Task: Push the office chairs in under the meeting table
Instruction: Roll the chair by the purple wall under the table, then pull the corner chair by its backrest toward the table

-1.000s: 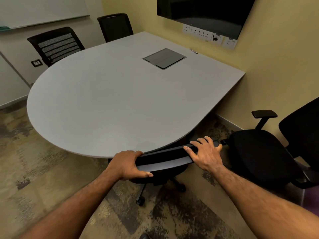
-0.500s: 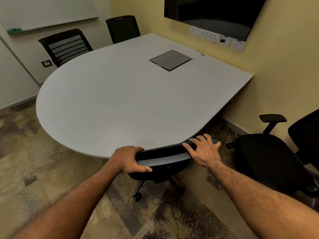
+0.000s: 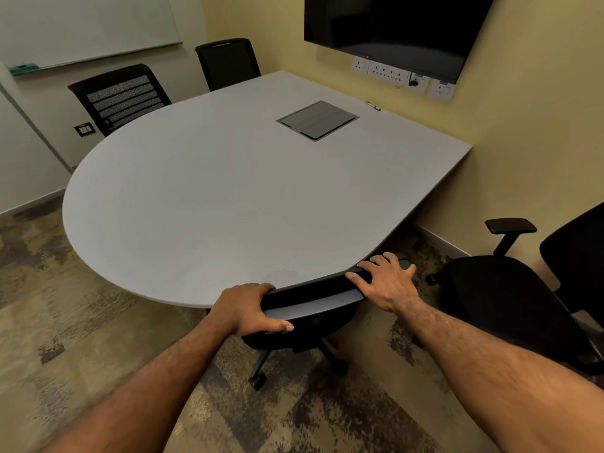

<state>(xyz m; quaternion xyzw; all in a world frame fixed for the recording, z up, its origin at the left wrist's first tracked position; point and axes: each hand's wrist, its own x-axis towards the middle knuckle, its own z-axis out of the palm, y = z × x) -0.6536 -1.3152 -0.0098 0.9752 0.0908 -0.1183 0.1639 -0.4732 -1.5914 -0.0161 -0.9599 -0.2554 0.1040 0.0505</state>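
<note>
Two bare hands rest on the top edge of the backrest of a black office chair (image 3: 310, 308) at the near, rounded edge of the grey meeting table (image 3: 228, 204). Left hand (image 3: 248, 308): fingers curled over the left end of the backrest, thumb lying along its near face, closed in a grip. Right hand (image 3: 387, 282): fingers spread and laid flat across the right end of the backrest, palm down, pressing rather than clasping. Backrest top touching or just beside the table rim; seat hidden beneath the tabletop; part of the wheeled base and one castor (image 3: 258, 380) visible on the patterned carpet (image 3: 81, 338) below. Second black chair (image 3: 510, 299), with armrest, standing apart from the table at right, near the yellow wall. Two further chairs at the far side: a mesh-backed chair (image 3: 121, 96) and a far chair (image 3: 227, 62), both close against the table edge. Dark cable hatch (image 3: 317, 120) set flush in the tabletop. Wall screen (image 3: 392, 27) above a row of sockets (image 3: 389, 73); whiteboard (image 3: 81, 27) at upper left.
</note>
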